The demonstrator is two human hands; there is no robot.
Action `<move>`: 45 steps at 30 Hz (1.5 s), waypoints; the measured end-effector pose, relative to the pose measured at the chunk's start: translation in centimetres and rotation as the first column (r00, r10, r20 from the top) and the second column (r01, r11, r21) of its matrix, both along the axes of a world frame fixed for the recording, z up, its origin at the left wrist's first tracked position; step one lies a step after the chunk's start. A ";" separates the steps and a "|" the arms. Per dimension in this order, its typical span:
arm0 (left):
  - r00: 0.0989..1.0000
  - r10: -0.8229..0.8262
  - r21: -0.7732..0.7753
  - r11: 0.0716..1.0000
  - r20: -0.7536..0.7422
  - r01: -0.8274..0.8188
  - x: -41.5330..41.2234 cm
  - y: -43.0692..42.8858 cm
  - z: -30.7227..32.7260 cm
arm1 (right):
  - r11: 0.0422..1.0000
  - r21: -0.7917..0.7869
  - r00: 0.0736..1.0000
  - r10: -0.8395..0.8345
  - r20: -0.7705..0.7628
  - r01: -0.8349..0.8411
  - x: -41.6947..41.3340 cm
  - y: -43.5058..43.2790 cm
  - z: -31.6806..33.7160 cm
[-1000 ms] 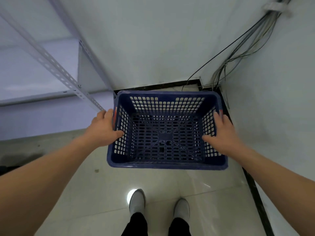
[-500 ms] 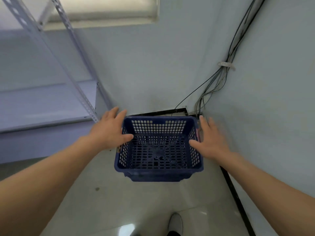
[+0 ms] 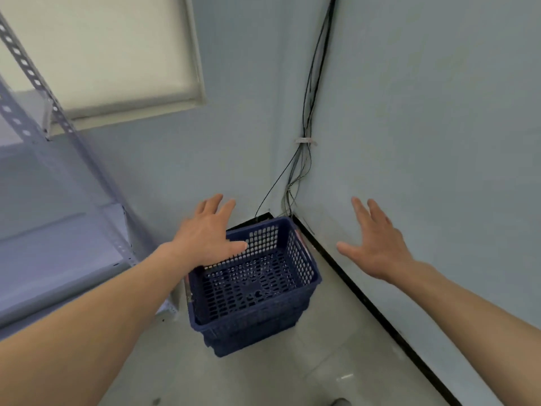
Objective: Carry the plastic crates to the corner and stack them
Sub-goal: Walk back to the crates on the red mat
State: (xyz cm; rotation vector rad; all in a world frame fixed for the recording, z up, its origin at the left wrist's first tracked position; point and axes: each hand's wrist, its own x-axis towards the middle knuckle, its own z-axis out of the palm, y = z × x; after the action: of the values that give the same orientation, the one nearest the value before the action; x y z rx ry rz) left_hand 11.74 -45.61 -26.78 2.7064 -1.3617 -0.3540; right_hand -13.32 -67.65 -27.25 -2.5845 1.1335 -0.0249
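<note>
— Both our hands have drawn back since half a second ago: then they flanked the rim of the dark blue perforated plastic crate (image 3: 254,291), and now they are spread further apart and higher.
— Where is the crate?
— On the floor in the corner, nested on a second dark blue plastic crate (image 3: 251,344), which shows only its front wall.
— What's cut off?
— The grey perforated metal shelving rack (image 3: 96,183) runs out of view on our left.
— And the hands?
— Our left hand (image 3: 209,235) is over the top crate's far-left corner and hides it, with fingers spread and gripping nothing. We cannot tell if it touches. Our right hand (image 3: 377,247) is also spread and empty, well clear of the crate, before the right wall.
— Anything smaller?
— Dark cables (image 3: 307,112) run down the corner; their lower ends vanish behind the crate.
— Any writing?
— Only a small reddish mark (image 3: 302,240) on the crate's rim, too small to read.
</note>
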 end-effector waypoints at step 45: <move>0.539 -0.828 -0.160 0.560 -0.156 0.813 -56.5 -12.3 7.1 | 0.625 -0.026 0.614 -0.758 0.221 0.780 -62.5 17.7 7.9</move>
State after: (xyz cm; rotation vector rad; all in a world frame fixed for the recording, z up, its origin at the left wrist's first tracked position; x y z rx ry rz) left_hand -44.73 -57.95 -19.73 1.6743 -2.4307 -0.6118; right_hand -75.82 -49.98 -19.39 -1.8943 2.1237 -0.5402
